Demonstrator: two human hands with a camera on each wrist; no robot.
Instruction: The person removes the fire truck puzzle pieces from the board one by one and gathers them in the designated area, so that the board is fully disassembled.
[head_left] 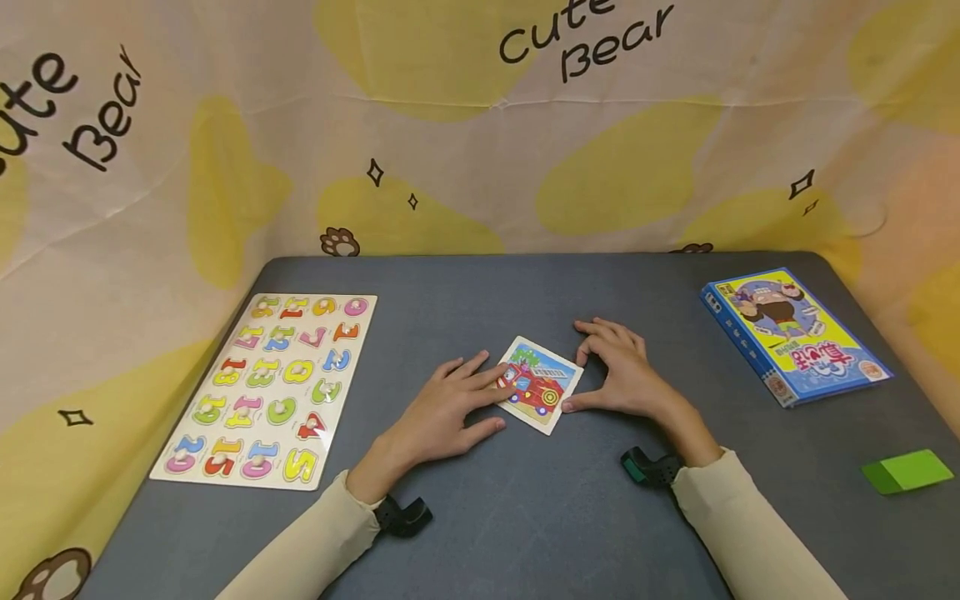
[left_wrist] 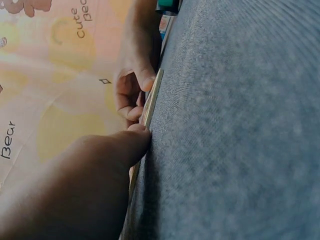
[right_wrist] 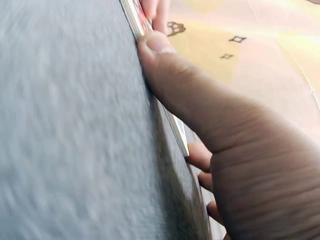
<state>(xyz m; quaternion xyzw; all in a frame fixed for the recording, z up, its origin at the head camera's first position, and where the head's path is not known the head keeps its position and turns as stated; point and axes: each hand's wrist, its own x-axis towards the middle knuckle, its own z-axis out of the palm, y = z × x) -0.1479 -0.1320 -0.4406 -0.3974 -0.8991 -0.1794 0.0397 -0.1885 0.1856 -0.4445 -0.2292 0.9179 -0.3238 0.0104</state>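
A small square picture board [head_left: 542, 385] with a red fire truck on it lies at an angle on the grey table. Across its left side rest the fairly straight fingers of my left hand [head_left: 450, 410], whose thumb is spread apart from them in the head view. My right hand [head_left: 618, 371] holds the board's right side, thumb at the lower right edge and bent index finger by the right corner. In the left wrist view the board [left_wrist: 152, 100] is seen edge-on, low to the table. The right wrist view shows my right thumb [right_wrist: 165, 65] against the board's edge.
A white number puzzle board [head_left: 345, 417] with knobbed pieces lies at the left. To the right is a blue and yellow box [head_left: 798, 333], with a green block [head_left: 907, 472] nearer the front right. A patterned cloth [head_left: 450, 125] hangs behind the table [head_left: 525, 533].
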